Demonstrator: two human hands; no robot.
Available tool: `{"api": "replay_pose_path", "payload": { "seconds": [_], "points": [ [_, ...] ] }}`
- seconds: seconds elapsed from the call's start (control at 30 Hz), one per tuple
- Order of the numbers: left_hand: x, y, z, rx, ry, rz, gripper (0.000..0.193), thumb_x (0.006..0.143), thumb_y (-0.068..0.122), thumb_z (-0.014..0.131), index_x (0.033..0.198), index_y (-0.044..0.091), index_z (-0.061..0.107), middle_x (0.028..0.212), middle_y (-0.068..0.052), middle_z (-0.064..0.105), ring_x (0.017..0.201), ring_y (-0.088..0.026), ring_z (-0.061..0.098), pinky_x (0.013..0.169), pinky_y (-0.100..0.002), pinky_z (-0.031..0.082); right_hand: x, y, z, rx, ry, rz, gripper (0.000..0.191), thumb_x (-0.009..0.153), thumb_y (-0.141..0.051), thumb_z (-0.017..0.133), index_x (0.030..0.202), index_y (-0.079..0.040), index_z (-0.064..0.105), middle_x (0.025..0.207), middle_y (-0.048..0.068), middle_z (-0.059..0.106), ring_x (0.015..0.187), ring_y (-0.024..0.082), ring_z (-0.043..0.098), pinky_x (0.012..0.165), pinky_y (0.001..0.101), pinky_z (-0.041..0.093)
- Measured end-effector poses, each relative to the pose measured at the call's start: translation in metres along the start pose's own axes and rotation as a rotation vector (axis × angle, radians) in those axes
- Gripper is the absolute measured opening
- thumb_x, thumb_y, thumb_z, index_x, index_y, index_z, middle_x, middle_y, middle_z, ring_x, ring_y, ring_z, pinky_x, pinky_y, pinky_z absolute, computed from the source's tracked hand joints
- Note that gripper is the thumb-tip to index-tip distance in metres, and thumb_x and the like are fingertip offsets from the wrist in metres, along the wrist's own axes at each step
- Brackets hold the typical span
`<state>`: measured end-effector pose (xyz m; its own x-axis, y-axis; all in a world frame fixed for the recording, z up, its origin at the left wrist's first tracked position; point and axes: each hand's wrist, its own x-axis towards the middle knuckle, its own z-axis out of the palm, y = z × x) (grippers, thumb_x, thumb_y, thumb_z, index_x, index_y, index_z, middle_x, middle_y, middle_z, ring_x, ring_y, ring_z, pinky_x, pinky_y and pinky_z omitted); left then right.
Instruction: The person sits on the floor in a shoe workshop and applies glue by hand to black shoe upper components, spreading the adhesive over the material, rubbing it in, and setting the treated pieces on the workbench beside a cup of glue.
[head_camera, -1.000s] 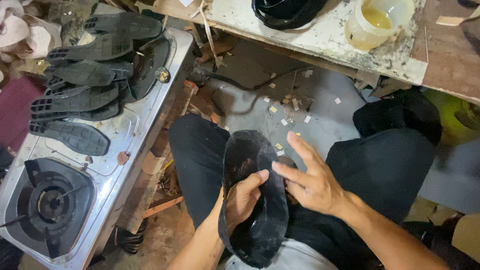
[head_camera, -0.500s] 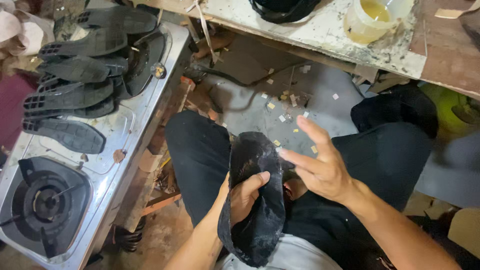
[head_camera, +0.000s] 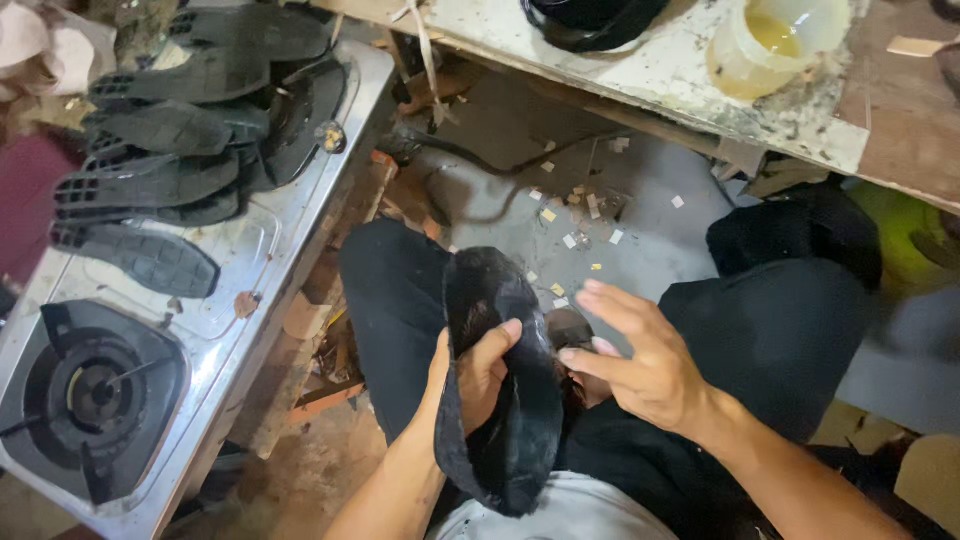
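Over our lap, to the right of the gas stove (head_camera: 130, 400), we hold a black shoe upper (head_camera: 500, 390) upright in our left hand (head_camera: 470, 375). That hand is closed around the upper, thumb pressed across its inner face and fingers wrapped behind it. Our right hand (head_camera: 640, 365) hovers just beside the upper on the side away from the stove, fingers spread and loosely curled, gripping nothing; whether a fingertip touches the upper's edge, we cannot tell. On the stove's far end, over its farther burner, lie several black shoe soles (head_camera: 170, 170), overlapping, tread side up; the nearer burner stands bare. Beyond the stove's far corner runs a stained workbench (head_camera: 640, 70) that bears a translucent tub of yellowish glue (head_camera: 770, 40). On the floor between bench and knees lie small paper scraps (head_camera: 580, 215).
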<state>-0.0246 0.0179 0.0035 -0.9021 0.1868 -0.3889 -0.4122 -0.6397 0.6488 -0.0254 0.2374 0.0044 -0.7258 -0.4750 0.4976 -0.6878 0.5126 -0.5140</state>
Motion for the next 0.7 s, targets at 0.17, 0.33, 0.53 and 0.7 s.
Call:
{"api": "replay_pose_path", "payload": {
  "seconds": [0.17,0.33,0.53,0.7],
  "points": [
    [0.007,-0.013,-0.007,0.049,0.065,-0.039,0.018,0.094,0.004,0.064,0.11,-0.004,0.065,0.096,-0.008,0.066,0.089,-0.021,0.062,0.078,-0.037,0.049,0.002,-0.02,0.006,0.516,0.002,0.461,0.058,0.078,0.004,0.077,0.132,-0.002,0.057,0.139,0.019,0.051,0.095,0.019,0.072,0.073,0.0296,0.064],
    [0.015,-0.028,-0.036,0.37,-0.141,-0.396,0.023,0.094,0.024,0.061,0.1,0.005,0.072,0.09,-0.001,0.072,0.083,-0.01,0.065,0.077,-0.025,0.052,0.022,-0.013,-0.007,0.427,-0.084,0.576,0.06,0.082,0.0,0.073,0.139,-0.001,0.056,0.126,0.012,0.057,0.081,0.013,0.07,0.071,0.0274,0.059],
    [0.016,-0.049,-0.086,0.32,0.0,-0.311,0.029,0.099,0.029,0.072,0.08,0.01,0.062,0.067,0.005,0.05,0.058,-0.007,0.042,0.052,-0.025,0.033,0.056,0.086,-0.078,-0.34,0.076,0.212,0.041,0.093,-0.019,0.079,0.128,0.0,0.067,0.137,0.017,0.058,0.121,0.03,0.062,0.104,0.0403,0.053],
    [0.011,-0.055,-0.083,0.191,0.239,-0.416,0.021,0.09,0.027,0.073,0.079,0.015,0.061,0.071,0.004,0.061,0.062,-0.009,0.051,0.058,-0.025,0.039,0.078,0.193,-0.123,-0.665,0.089,0.238,0.044,0.091,-0.032,0.081,0.119,0.0,0.074,0.153,0.025,0.05,0.146,0.045,0.044,0.112,0.0569,0.04]
  ]
}}
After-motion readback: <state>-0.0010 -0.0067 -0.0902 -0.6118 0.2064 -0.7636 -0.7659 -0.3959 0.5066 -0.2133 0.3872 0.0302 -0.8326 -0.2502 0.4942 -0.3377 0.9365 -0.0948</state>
